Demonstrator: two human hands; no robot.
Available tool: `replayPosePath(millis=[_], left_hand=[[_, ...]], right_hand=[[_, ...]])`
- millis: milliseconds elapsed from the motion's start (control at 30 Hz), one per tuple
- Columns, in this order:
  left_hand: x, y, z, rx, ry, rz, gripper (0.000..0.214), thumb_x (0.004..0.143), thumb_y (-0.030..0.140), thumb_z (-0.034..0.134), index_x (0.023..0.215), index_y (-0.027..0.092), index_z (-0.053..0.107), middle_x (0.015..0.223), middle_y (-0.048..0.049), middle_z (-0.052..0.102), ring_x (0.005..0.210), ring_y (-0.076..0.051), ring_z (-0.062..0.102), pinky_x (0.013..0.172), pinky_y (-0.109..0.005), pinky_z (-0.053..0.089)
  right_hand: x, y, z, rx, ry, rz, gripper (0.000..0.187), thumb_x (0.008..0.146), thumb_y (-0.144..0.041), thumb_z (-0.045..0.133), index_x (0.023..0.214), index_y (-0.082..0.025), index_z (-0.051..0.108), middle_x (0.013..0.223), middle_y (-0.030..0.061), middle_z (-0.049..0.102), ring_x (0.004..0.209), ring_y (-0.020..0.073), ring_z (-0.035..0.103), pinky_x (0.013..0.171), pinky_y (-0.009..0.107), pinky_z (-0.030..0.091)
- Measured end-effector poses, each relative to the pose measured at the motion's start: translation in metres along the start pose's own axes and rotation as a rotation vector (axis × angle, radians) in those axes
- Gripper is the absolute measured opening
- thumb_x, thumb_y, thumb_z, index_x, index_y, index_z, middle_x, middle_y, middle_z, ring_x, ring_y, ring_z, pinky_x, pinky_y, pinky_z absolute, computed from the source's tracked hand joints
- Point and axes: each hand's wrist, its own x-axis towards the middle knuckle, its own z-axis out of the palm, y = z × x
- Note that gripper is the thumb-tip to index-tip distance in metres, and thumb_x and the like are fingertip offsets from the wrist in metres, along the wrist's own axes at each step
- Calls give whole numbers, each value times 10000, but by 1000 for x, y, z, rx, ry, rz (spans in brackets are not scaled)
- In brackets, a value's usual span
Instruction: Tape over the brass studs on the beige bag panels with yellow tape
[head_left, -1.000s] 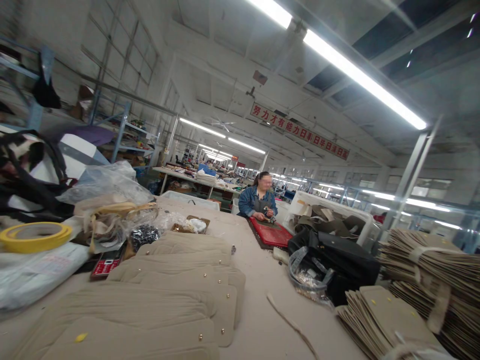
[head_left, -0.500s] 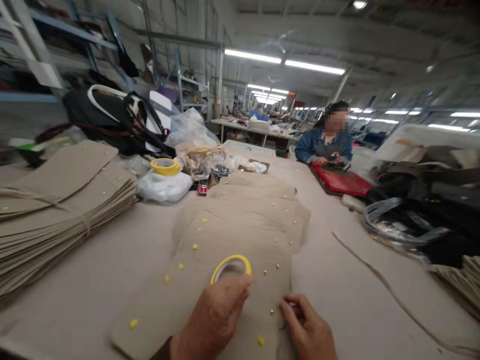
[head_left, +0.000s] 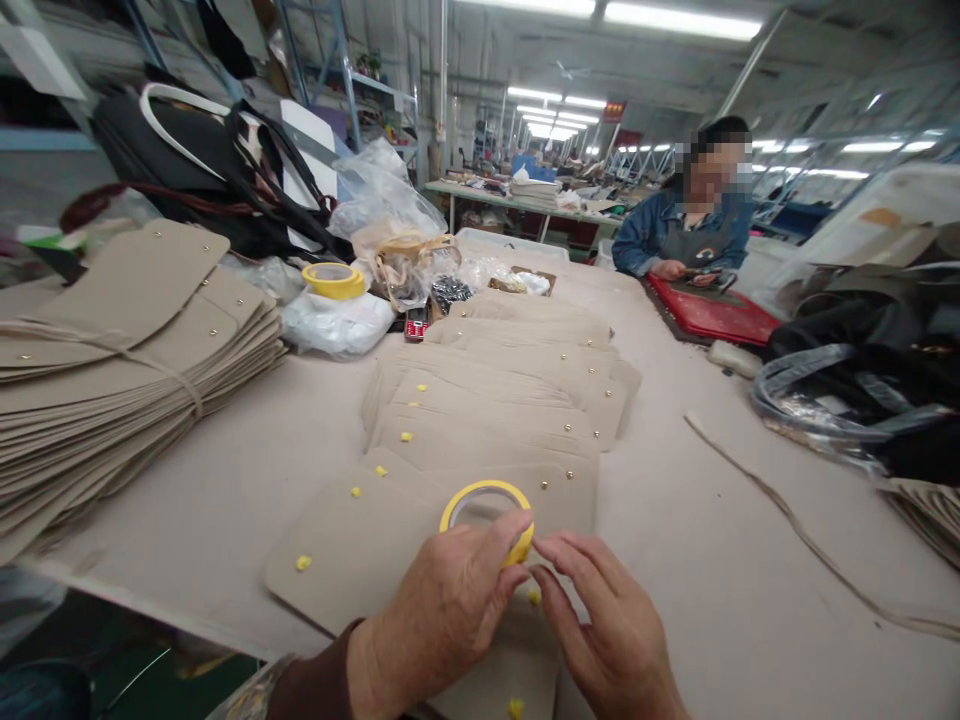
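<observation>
My left hand (head_left: 442, 610) is closed round a yellow tape roll (head_left: 487, 505), holding it above a row of overlapping beige cut panels (head_left: 495, 410) studded with small brass rivets and yellow tape bits. My right hand (head_left: 611, 635) sits just right of the roll, thumb and forefinger pinched at the roll's edge near a yellow tape end. Both hands hover over the nearest panel (head_left: 360, 545) at the table's front edge.
A tied stack of beige panels (head_left: 112, 370) lies at the left. Behind it are black bags (head_left: 202, 170), a second yellow tape roll (head_left: 334, 280) on a white bundle, and plastic bags. A person in a denim jacket (head_left: 682, 235) works at a red mat (head_left: 709, 315). Dark bags (head_left: 862, 370) are piled on the right.
The view swung down from the hall to the table. My hands came into view, the left holding the tape roll, and the right hand moved in from the panel's edge to the roll.
</observation>
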Motion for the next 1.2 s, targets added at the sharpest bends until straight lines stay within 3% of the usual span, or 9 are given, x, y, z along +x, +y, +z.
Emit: replayPosePath(millis=[133,267,433,500,600,667,767,1000,1200], left_hand=[[-4,5,-1,-6,12,29,280,1008,216,370,1281,159,393,970,-83,690,779,-197,672,677,-296,552],[-9,8,-2,7,27,69,229,996,171,378,1208,160,464,916,-67,684,800,-184,668,716,-283,541],[-13,14,-3,-4,-37,38,272,1015,192,312,903,182,560,737,-23,612,676,-149,598,630,-233,470],[-12,18,-3,40,-21,44,310,1016,199,301,835,181,553,697,-18,572,633,-146,552,580,-232,419],[-10,28,-2,109,57,80,321,999,170,302,779,183,536,664,-14,518,590,-150,483,543,-248,358],[-9,32,-1,98,75,119,292,983,145,314,816,183,550,682,-17,517,600,-158,473,554,-256,362],[-9,26,4,111,60,126,236,979,144,349,907,177,571,735,-26,547,655,-173,501,597,-272,403],[-16,-15,30,339,-164,23,104,945,153,472,904,163,567,853,-60,571,795,-240,518,695,-355,486],[-18,-17,37,302,-233,-30,45,940,188,512,949,176,555,941,-62,554,872,-250,496,769,-388,490]], right_hand=[[1,-7,0,40,-44,-17,211,889,-54,508,1003,-200,610,845,50,687,771,153,655,708,254,558],[-4,-14,3,11,8,-48,188,875,-34,492,911,-195,581,723,22,659,661,133,632,638,226,529],[-10,-25,6,-41,87,-25,185,846,-44,505,841,-192,615,641,0,644,574,109,614,587,194,511],[-11,-31,5,12,110,109,153,840,-90,533,798,-195,636,611,-10,642,533,99,606,548,177,501],[-11,-36,2,248,81,512,134,839,-221,581,724,-190,641,541,-21,626,457,95,580,460,165,479],[-11,-30,-1,422,81,759,199,821,-326,621,689,-179,632,517,-16,617,446,106,581,444,177,484],[-14,-9,-9,557,89,970,303,741,-451,703,685,-160,637,526,0,628,475,133,601,485,222,519],[-31,34,-10,526,-99,1071,392,723,-526,723,797,-142,696,609,19,664,536,136,605,545,244,528],[-24,34,0,305,-253,993,350,808,-514,620,810,-172,694,589,-3,626,513,140,570,512,248,496]])
